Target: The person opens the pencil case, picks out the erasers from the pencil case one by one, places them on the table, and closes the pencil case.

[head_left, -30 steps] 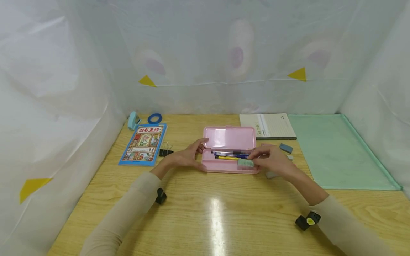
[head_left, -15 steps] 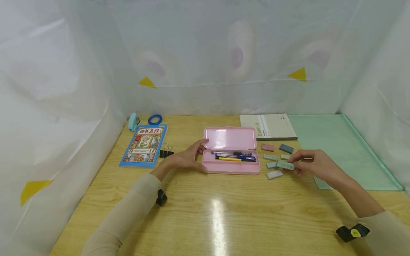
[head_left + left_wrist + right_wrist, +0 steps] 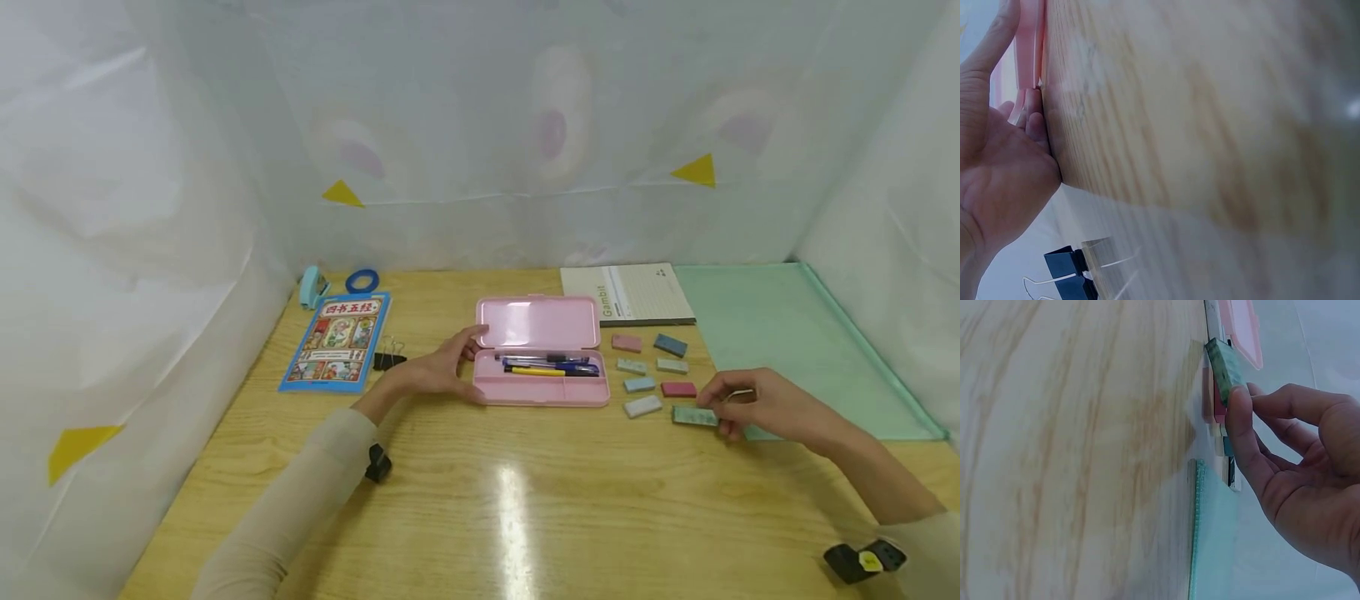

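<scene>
An open pink pencil case (image 3: 542, 392) lies mid-table with several pens (image 3: 551, 367) inside. My left hand (image 3: 457, 367) holds its left end, thumb on the lid (image 3: 538, 323) and fingers at the base; the left wrist view shows that hand (image 3: 997, 156) against the pink case (image 3: 1025, 37). To the right, my right hand (image 3: 718, 414) pinches a green eraser (image 3: 693, 415) low at the table surface. In the right wrist view my thumb and fingers (image 3: 1238, 415) hold the green eraser (image 3: 1221, 365). Several more erasers lie beside the case, among them white (image 3: 643, 407), red (image 3: 678, 388) and dark blue (image 3: 670, 344).
A blue picture book (image 3: 337, 337), a black binder clip (image 3: 386, 358), a blue tape ring (image 3: 362, 278) and a light blue stapler (image 3: 311, 283) lie at the left. A notebook (image 3: 630, 296) and a green mat (image 3: 795, 350) lie at the back right. White sheeting walls in the table.
My right hand carried the green eraser from the pencil case out to the right and down to the table in front of the other erasers. The left hand stayed on the case.
</scene>
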The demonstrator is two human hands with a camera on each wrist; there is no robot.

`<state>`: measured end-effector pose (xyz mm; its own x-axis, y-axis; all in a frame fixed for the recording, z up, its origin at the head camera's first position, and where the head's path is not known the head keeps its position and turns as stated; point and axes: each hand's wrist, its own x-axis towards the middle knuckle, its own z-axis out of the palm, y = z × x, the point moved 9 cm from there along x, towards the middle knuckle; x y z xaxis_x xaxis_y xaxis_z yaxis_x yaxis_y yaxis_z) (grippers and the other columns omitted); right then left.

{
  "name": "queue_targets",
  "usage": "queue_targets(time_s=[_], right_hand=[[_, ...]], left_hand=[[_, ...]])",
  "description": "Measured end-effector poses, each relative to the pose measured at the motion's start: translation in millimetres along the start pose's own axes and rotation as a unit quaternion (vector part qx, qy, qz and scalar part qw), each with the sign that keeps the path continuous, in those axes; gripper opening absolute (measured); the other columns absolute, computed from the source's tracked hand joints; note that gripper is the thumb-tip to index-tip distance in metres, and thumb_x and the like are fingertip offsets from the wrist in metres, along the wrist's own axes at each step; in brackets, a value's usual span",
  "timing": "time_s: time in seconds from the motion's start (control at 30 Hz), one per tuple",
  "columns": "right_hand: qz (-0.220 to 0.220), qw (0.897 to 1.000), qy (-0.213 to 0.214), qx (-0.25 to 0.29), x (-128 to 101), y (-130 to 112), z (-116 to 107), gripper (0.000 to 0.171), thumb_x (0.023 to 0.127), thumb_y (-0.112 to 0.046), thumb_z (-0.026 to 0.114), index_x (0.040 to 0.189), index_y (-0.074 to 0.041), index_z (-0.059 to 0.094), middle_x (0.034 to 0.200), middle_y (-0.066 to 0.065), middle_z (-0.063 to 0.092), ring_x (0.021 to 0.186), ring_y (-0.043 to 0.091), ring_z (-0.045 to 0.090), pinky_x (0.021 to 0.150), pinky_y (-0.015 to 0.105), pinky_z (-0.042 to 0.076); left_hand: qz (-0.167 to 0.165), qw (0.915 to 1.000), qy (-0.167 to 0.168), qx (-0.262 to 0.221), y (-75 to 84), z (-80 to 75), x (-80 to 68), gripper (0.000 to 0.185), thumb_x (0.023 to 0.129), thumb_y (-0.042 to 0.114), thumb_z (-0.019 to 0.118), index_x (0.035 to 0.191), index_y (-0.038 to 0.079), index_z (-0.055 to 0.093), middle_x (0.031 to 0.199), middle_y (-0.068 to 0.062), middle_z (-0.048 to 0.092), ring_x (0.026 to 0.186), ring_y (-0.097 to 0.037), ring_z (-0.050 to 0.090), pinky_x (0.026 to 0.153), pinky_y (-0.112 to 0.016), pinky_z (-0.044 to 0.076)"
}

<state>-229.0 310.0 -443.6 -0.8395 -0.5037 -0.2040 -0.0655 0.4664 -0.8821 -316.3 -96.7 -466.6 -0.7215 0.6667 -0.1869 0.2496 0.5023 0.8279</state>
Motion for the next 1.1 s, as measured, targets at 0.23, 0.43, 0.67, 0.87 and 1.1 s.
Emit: queue_targets(time_s=[0.23, 0.43, 0.67, 0.87, 1.1], right_hand=[[-0.010, 1.000, 0.005, -0.015, 1, 0, -3, 0.024, 0.108, -0.012, 0.057, 0.122, 0.006, 0.064, 0.093, 0.020, 0.068, 0.074, 0.029, 0.068, 0.064, 0.040, 0.059], [0.005, 0.998, 0.051, -0.044, 4, -6, -12, 0.029, 0.107, -0.020, 0.060, 0.124, 0.003, 0.065, 0.091, 0.018, 0.068, 0.069, 0.030, 0.065, 0.061, 0.041, 0.057], [-0.015, 0.993, 0.097, -0.059, 25, -24, -19, 0.034, 0.109, -0.024, 0.056, 0.129, 0.003, 0.063, 0.101, 0.019, 0.071, 0.081, 0.029, 0.069, 0.069, 0.039, 0.059], [-0.035, 0.990, 0.134, -0.009, 57, -39, -18, 0.042, 0.110, -0.028, 0.054, 0.135, 0.005, 0.058, 0.115, 0.014, 0.071, 0.095, 0.025, 0.071, 0.080, 0.039, 0.060], [-0.032, 0.987, 0.138, 0.071, 101, -47, -2, 0.053, 0.111, -0.032, 0.051, 0.148, 0.006, 0.044, 0.136, 0.023, 0.061, 0.109, 0.019, 0.071, 0.092, 0.032, 0.057]], left_hand=[[0.001, 1.0000, -0.003, 0.000, -1.0, 0.9, 1.6, 0.116, 0.082, 0.026, 0.090, 0.167, 0.021, 0.011, 0.138, -0.011, 0.039, 0.128, -0.026, 0.037, 0.115, -0.043, 0.032], [0.000, 1.0000, -0.003, -0.001, -1.2, 1.3, 1.4, 0.116, 0.082, 0.026, 0.089, 0.167, 0.022, 0.011, 0.139, -0.011, 0.039, 0.129, -0.026, 0.037, 0.115, -0.044, 0.032], [-0.005, 0.9999, 0.001, 0.009, -3.0, -0.3, -0.8, 0.116, 0.083, 0.028, 0.089, 0.167, 0.023, 0.010, 0.141, -0.011, 0.039, 0.131, -0.026, 0.037, 0.116, -0.043, 0.032], [-0.006, 0.9998, 0.009, 0.018, -5.0, -1.4, -2.8, 0.117, 0.082, 0.029, 0.090, 0.167, 0.024, 0.010, 0.142, -0.009, 0.040, 0.132, -0.024, 0.038, 0.117, -0.043, 0.032], [0.005, 0.9950, 0.034, 0.093, 4.6, -1.0, -5.9, 0.117, 0.084, 0.034, 0.089, 0.167, 0.021, 0.008, 0.146, -0.011, 0.048, 0.136, -0.026, 0.043, 0.121, -0.046, 0.027]])
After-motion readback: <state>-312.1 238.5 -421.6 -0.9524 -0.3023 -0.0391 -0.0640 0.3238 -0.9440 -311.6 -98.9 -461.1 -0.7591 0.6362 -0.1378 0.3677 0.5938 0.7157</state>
